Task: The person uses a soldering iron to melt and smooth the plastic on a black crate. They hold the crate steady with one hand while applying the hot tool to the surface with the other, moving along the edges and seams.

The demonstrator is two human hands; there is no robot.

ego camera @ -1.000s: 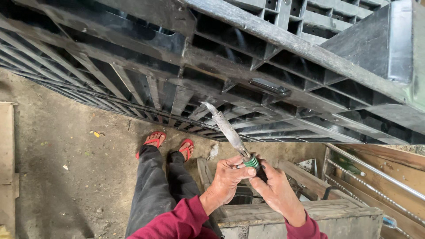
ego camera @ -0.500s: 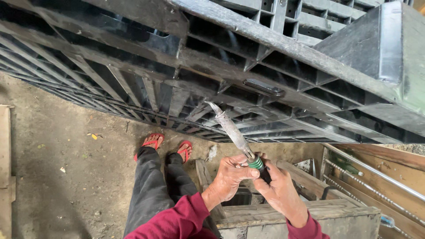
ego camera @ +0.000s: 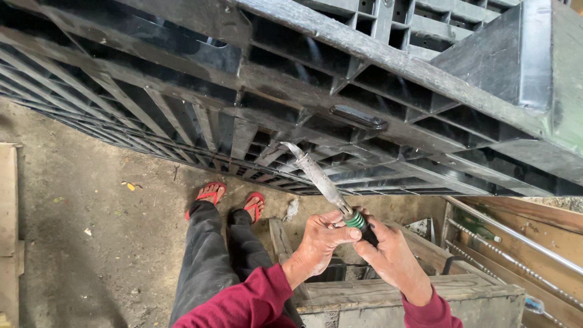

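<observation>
Knife (ego camera: 316, 176): I count one, blade slanting up toward the one black pallet (ego camera: 388, 91); my right hand (ego camera: 392, 255) grips its handle, left hand (ego camera: 319, 243) pinches the green collar.

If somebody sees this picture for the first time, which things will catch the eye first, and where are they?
In the lower middle, the left hand and right hand hold a worn knife with a green-wrapped handle, its blade pointing up and left. A big black plastic pallet fills the top. Red sandals stand on the dirt floor below.

Dusty dirt floor (ego camera: 91, 255), black plastic pallets (ego camera: 364, 79), wooden crate (ego camera: 388, 294)
</observation>
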